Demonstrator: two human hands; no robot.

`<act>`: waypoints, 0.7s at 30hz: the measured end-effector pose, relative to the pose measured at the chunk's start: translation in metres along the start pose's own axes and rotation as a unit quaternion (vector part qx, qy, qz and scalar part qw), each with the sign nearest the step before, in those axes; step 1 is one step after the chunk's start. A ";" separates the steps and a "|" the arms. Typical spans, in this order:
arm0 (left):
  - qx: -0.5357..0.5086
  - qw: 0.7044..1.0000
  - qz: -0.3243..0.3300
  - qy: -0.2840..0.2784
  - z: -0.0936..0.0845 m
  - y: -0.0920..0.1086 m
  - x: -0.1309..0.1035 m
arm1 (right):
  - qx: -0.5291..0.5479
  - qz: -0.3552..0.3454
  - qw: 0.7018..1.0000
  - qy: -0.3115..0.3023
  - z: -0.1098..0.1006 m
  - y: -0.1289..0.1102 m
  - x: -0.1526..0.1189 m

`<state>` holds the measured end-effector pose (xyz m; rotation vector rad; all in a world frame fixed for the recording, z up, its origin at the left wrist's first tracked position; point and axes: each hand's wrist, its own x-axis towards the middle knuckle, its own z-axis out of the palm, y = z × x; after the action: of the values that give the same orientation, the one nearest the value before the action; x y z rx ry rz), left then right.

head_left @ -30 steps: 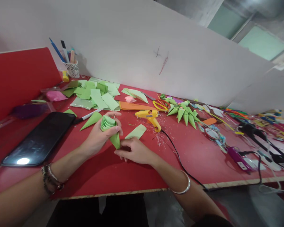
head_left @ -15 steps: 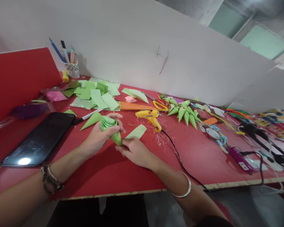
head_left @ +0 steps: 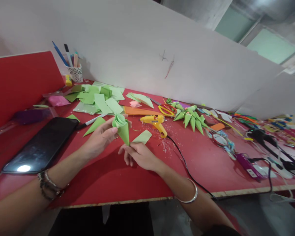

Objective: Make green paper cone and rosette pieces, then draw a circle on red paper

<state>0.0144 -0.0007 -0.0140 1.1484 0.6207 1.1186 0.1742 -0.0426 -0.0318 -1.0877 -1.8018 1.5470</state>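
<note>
The green paper cone [head_left: 123,131] is held between both hands [head_left: 100,137] [head_left: 142,155].

Dark bracelets [head_left: 42,186] circle the left wrist [head_left: 64,171], a silver bangle [head_left: 196,192] the right forearm [head_left: 178,185], near a black sleeve [head_left: 221,230].

The green paper cone [head_left: 123,131] now sits higher, showing more side between left hand [head_left: 98,139] and pinching right hand [head_left: 140,155].

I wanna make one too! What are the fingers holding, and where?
A green paper cone: the left fingers hold its sides near the wide, rolled top; the right fingers pinch its narrow tip.
</note>
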 end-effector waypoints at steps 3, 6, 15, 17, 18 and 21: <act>0.030 0.999 0.005 -0.010 -0.007 -0.007 0.003 | 0.042 0.002 0.998 -0.038 -0.001 -0.001 0.000; 0.054 0.998 0.016 -0.008 -0.014 -0.012 0.004 | 0.055 -0.015 0.996 -0.064 -0.002 -0.001 -0.001; 0.159 0.986 0.043 0.033 -0.003 0.003 0.000 | -0.017 -0.008 0.998 0.059 -0.001 0.004 0.002; 0.173 0.983 0.051 0.027 -0.002 0.004 0.000 | -0.016 -0.012 0.998 0.061 -0.001 0.003 0.002; 0.173 0.983 0.053 0.022 -0.002 0.004 0.000 | -0.008 -0.013 0.999 0.051 -0.001 0.003 0.002; 0.160 0.986 0.047 0.004 -0.003 0.004 0.000 | 0.016 -0.029 0.999 0.015 -0.002 0.001 0.002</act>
<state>0.0104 0.0002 -0.0114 1.4608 0.7784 1.1299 0.1746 -0.0402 -0.0324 -1.0302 -1.7662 1.5133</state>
